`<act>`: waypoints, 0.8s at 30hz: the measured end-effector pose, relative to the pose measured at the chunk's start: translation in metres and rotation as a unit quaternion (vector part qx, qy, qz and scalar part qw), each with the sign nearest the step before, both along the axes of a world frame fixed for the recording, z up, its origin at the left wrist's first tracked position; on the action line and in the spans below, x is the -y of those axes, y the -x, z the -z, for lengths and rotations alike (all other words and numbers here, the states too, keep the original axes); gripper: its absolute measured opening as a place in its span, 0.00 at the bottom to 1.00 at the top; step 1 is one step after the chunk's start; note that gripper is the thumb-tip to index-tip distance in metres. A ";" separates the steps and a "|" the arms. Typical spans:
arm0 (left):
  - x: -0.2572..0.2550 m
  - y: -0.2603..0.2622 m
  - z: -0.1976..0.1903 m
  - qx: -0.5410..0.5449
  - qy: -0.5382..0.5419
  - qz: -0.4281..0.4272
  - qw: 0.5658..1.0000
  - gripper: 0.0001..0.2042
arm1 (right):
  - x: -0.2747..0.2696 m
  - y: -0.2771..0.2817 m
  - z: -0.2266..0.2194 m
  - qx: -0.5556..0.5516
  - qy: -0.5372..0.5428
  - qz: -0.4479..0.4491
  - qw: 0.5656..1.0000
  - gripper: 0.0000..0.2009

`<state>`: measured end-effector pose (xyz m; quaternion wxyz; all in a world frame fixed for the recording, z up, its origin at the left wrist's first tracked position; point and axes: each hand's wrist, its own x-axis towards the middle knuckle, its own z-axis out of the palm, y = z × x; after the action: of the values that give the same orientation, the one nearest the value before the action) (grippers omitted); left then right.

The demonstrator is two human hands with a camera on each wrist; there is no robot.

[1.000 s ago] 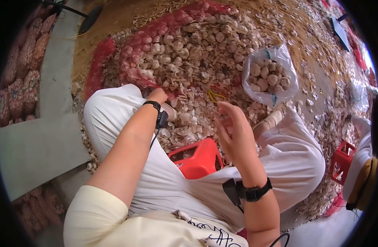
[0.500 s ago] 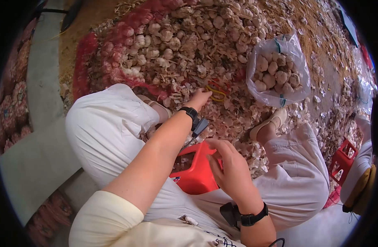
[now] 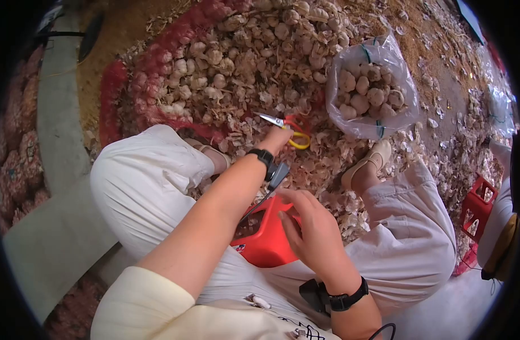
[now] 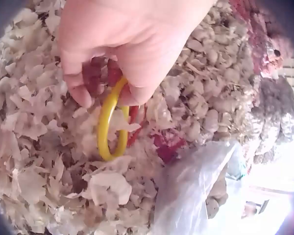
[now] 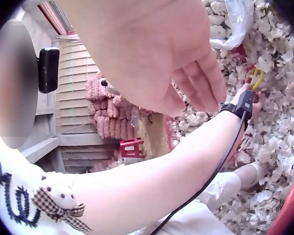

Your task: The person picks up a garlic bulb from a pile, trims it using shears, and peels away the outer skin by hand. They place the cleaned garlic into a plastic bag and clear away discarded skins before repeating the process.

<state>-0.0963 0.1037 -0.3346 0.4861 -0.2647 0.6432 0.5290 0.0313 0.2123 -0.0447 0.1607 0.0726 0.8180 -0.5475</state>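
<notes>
A pair of scissors (image 3: 300, 142) with one yellow and one red handle is in my left hand (image 3: 278, 137), low over loose garlic skins (image 3: 322, 161). In the head view its blades point to the upper left, above the skins. The left wrist view shows my thumb and fingers pinching the scissors by the yellow handle (image 4: 104, 129), whose loop hangs below them. My right hand (image 3: 316, 229) hovers above a red plastic stool (image 3: 274, 246), holding nothing, its fingers loosely bent. Ahead of the left hand lies a heap of garlic bulbs (image 3: 214, 56).
A clear plastic bag (image 3: 350, 127) of trimmed garlic bulbs stands right of the heap. Red mesh netting (image 3: 149, 85) edges the heap on the left. Another red stool (image 3: 478, 207) and part of a person are at the far right. Filled mesh sacks (image 3: 22, 164) line the left side.
My left hand moved right from the netting's edge to the scissors, gripped them and raised them so the blades show. The right hand lowered slightly toward the stool.
</notes>
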 end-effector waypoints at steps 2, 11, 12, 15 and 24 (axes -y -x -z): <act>0.008 -0.006 -0.044 0.017 -0.020 0.058 0.998 0.08 | -0.001 0.000 0.003 -0.021 -0.014 0.011 1.000 0.15; 0.029 0.003 -0.181 -0.001 -0.136 0.279 0.951 0.15 | -0.005 -0.002 0.055 -0.049 -0.160 0.030 0.985 0.30; 0.028 0.002 -0.191 0.001 -0.166 0.322 0.932 0.15 | -0.003 -0.002 0.056 -0.040 -0.177 0.026 0.983 0.31; 0.036 -0.003 -0.227 0.015 -0.200 0.358 0.912 0.15 | 0.006 0.002 0.048 -0.025 -0.178 0.028 0.983 0.34; 0.076 0.039 -0.231 0.081 -0.107 0.555 0.821 0.30 | 0.015 -0.003 0.057 -0.018 -0.116 0.012 0.993 0.24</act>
<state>-0.1352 0.0282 -0.1036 0.7730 0.1487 0.5792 0.2118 0.0339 0.1969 -0.1018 0.1298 0.0910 0.8778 -0.4520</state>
